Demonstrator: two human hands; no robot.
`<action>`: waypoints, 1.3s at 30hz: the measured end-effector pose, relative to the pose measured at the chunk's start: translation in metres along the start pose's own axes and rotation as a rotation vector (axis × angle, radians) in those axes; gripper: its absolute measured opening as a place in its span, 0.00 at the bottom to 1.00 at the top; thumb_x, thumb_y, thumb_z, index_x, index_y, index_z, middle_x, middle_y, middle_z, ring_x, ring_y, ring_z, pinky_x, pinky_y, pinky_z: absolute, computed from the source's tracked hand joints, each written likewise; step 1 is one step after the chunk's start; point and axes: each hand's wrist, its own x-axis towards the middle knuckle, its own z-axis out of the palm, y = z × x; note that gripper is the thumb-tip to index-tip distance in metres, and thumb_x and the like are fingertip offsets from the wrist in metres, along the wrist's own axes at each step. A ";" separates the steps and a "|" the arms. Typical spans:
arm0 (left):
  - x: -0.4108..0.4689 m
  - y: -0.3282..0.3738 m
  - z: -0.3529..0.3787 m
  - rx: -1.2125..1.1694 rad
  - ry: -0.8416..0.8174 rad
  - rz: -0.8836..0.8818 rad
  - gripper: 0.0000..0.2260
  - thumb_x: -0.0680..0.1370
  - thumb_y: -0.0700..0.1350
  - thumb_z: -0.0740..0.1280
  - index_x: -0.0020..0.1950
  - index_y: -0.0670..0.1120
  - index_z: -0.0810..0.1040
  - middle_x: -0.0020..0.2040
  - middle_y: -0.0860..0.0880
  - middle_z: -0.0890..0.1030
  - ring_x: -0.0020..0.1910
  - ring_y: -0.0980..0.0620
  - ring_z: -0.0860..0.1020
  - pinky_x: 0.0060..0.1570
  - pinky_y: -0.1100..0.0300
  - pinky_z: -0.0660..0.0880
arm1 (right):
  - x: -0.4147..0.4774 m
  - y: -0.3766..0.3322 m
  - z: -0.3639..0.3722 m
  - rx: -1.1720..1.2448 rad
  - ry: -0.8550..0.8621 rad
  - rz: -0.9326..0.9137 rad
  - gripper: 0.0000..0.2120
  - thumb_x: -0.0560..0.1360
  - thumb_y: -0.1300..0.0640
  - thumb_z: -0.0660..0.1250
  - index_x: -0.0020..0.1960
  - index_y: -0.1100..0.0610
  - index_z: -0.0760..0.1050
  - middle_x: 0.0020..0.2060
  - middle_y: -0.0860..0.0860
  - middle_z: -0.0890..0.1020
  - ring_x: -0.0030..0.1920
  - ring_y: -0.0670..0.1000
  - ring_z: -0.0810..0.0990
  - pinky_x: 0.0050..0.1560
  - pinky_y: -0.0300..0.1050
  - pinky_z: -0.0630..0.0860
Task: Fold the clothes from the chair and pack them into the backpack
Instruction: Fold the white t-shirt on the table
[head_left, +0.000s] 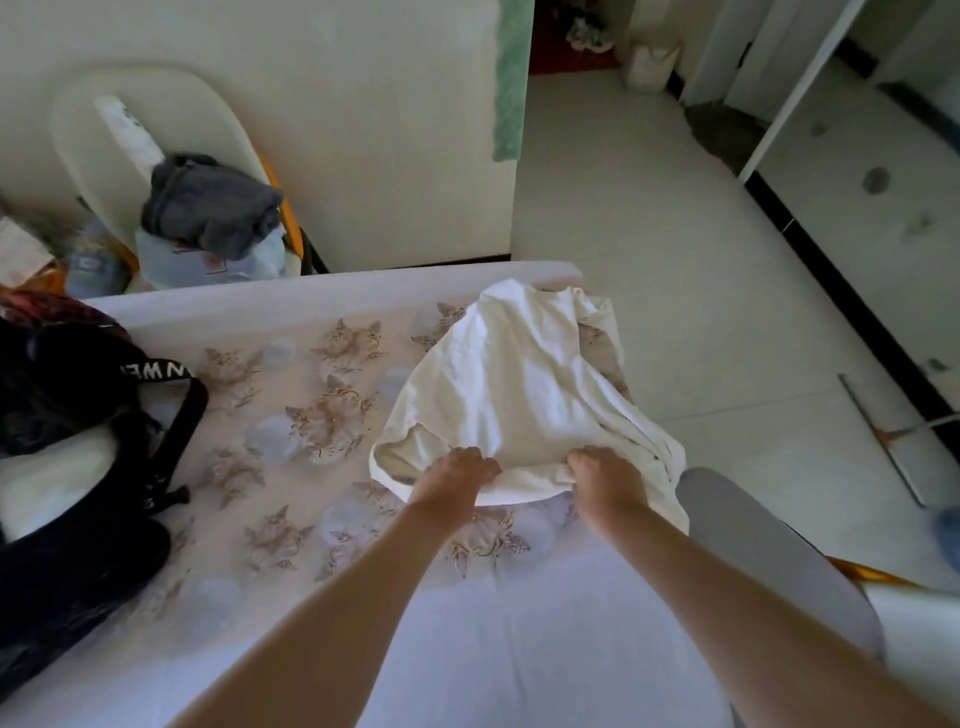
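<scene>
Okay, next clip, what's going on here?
A person grips the near edge of a white garment with the left hand and right hand; it lies rumpled on the patterned table. A black backpack sits at the table's left. Grey clothes lie on the chair beyond, not yet folded.

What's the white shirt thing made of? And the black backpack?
The crumpled white garment looks like soft matte cotton knit: it drapes and creases. The black backpack seems woven synthetic, maybe nylon: faint sheen, flat webbing straps.
</scene>
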 end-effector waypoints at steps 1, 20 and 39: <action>-0.001 -0.002 -0.006 0.001 0.052 0.034 0.19 0.76 0.44 0.69 0.67 0.52 0.74 0.55 0.50 0.75 0.57 0.48 0.74 0.58 0.50 0.74 | -0.002 -0.001 -0.008 0.052 0.031 0.016 0.08 0.71 0.65 0.67 0.49 0.57 0.77 0.45 0.53 0.81 0.48 0.57 0.81 0.38 0.45 0.71; -0.185 -0.221 -0.085 -0.178 -0.092 -0.138 0.29 0.76 0.26 0.53 0.67 0.52 0.77 0.69 0.50 0.74 0.67 0.51 0.72 0.64 0.61 0.70 | -0.068 -0.299 -0.069 0.490 -0.580 -0.236 0.10 0.75 0.49 0.61 0.41 0.53 0.76 0.42 0.48 0.79 0.46 0.49 0.77 0.46 0.43 0.72; -0.153 -0.281 -0.034 -0.177 0.097 -0.655 0.23 0.82 0.42 0.61 0.75 0.43 0.58 0.70 0.42 0.66 0.67 0.44 0.71 0.62 0.55 0.72 | 0.093 -0.388 -0.018 0.181 -0.095 -0.213 0.21 0.80 0.43 0.62 0.65 0.54 0.73 0.61 0.54 0.77 0.59 0.59 0.78 0.54 0.49 0.74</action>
